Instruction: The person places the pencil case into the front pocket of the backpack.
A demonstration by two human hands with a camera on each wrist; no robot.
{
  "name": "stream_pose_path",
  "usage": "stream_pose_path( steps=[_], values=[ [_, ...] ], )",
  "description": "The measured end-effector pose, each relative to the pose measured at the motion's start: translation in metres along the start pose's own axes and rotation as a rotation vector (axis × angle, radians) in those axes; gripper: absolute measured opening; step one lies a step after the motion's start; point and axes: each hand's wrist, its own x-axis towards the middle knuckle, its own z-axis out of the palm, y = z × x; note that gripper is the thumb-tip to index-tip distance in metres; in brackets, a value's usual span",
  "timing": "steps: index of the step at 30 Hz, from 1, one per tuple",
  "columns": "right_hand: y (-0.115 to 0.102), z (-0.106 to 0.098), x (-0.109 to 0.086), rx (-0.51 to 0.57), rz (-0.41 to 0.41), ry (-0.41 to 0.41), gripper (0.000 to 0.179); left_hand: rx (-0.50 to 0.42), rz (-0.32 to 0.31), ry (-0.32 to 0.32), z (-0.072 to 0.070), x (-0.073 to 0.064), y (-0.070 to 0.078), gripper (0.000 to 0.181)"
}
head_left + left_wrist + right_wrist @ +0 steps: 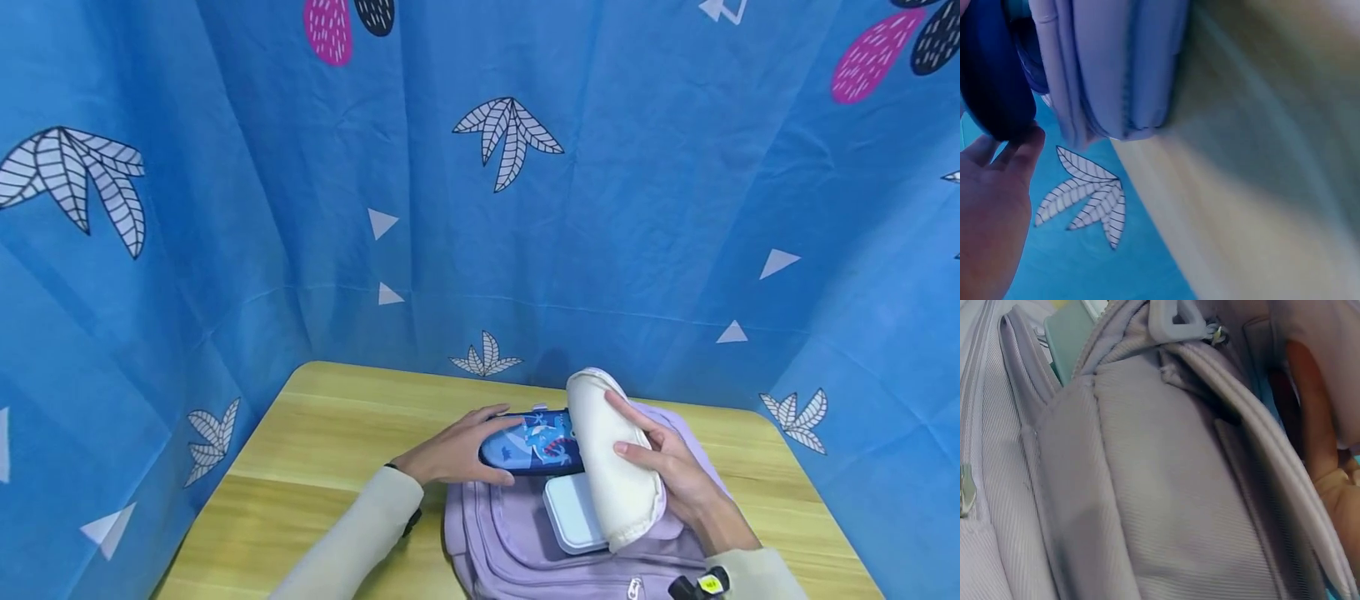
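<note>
A blue pencil case (542, 442) with a cartoon creature on it is gripped at its left end by my left hand (459, 447). Its right end passes behind the cream-lined flap (611, 467) of a lilac backpack (517, 521). My right hand (670, 467) holds that flap raised, thumb on the cream side. Below the pencil case, a pale blue box (573, 512) lies on the backpack opening, partly covered by the flap. In the left wrist view the case's dark side (994, 75) is above the fingers. Behind the backpack's edge, fingers (1313, 406) show in the right wrist view.
The backpack lies on a yellow wooden table (337, 433), near its front edge. A blue patterned curtain (480, 250) surrounds the table at the back and sides. A zipper pull (634, 588) hangs on the backpack's front.
</note>
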Motion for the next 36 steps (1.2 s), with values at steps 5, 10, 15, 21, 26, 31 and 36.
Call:
stream_pose_path(
  steps=[5,10,15,21,26,31,36],
  values=[
    [-0.013,0.003,0.001,-0.08,0.019,0.011,0.077,-0.067,-0.043,0.067,0.002,-0.009,-0.012,0.093],
    [-0.023,0.006,0.006,-0.29,0.012,0.038,0.08,-0.106,-0.092,0.107,0.004,-0.015,-0.017,0.099],
    [-0.026,0.009,0.009,-0.373,0.021,0.045,0.079,-0.121,-0.14,0.135,0.004,-0.021,-0.018,0.102],
    [-0.025,0.015,0.012,-0.34,0.079,0.079,0.072,-0.151,-0.156,0.171,0.006,-0.026,-0.024,0.1],
    [-0.021,0.017,0.015,-0.311,0.084,0.107,0.073,-0.167,-0.172,0.194,0.007,-0.027,-0.027,0.097],
    [-0.012,0.016,0.019,-0.184,0.082,0.057,0.074,-0.181,-0.138,0.203,0.007,-0.025,-0.024,0.093],
    [-0.008,0.015,0.023,-0.103,0.06,0.007,0.073,-0.176,-0.107,0.199,0.006,-0.022,-0.022,0.092]
  ],
)
